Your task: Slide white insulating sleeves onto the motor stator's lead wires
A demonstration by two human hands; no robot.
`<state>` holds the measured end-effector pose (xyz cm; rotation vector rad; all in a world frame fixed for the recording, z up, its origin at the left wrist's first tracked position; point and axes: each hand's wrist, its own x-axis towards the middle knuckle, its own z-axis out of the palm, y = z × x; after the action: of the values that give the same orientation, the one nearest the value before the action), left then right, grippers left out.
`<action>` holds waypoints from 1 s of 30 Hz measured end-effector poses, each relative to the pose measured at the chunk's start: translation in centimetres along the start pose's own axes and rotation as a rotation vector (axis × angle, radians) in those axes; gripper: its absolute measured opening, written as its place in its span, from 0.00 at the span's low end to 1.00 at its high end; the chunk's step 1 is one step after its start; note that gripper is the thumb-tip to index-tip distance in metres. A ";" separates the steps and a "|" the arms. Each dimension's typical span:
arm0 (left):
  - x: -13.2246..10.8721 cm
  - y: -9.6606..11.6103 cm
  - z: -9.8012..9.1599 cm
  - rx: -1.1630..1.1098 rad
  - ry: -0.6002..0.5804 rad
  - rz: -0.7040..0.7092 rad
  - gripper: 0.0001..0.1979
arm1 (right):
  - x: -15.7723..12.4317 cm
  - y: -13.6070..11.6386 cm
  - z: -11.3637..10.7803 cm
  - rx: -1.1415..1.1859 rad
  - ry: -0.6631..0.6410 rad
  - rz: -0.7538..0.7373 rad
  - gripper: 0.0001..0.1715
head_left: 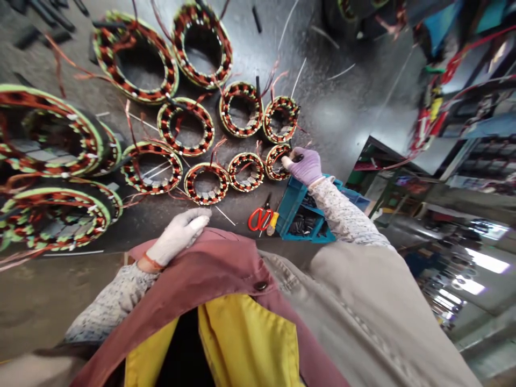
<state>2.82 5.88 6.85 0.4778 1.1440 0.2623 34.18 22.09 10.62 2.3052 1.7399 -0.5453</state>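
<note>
My right hand (307, 165), in a purple glove with bare fingertips, closes on the edge of a small motor stator (271, 171) with copper windings and a green rim. A dark spot shows between its fingers; I cannot tell what it is. My left hand (179, 234), in a whitish glove, lies flat near the table's front edge, against the reddish apron (201, 260), holding nothing visible. Nearest to it stands another small stator (206, 184). Several more stators, such as a larger one (171, 72), stand with loose copper leads.
Red-handled scissors (258, 220) and a yellow-handled tool (273, 223) lie by the front edge. Beside them, under my right forearm, is a blue bin (288, 207) holding black pieces. Taller stacked stators (92, 134) stand at left. Black tubes (52, 16) and white strips lie on the dark table.
</note>
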 end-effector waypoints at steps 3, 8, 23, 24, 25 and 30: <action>0.2 -0.4 -0.2 -0.017 0.015 0.007 0.34 | 0.3 -0.2 -1.5 0.131 0.098 -0.057 0.15; 0.9 -1.0 -0.1 -0.037 0.027 0.003 0.32 | 4.9 -1.7 -3.8 0.249 0.304 -0.255 0.15; 1.2 -1.5 -1.1 -0.205 0.080 0.027 0.32 | 8.1 -4.2 -2.4 -0.081 0.206 -0.254 0.12; 1.2 -1.6 -1.1 -0.213 0.077 0.025 0.32 | 7.9 -4.5 -2.8 -0.035 0.219 -0.291 0.12; 1.3 -1.7 -1.1 -0.221 0.072 0.024 0.31 | 7.7 -5.0 -3.2 0.018 0.229 -0.334 0.12; 1.3 -2.0 -1.1 -0.234 0.051 0.051 0.29 | 6.8 -10.1 -3.4 0.091 0.174 -0.521 0.11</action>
<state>2.30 4.99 4.48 0.2949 1.1347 0.4491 26.69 32.22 11.53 1.9916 2.4672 -0.5238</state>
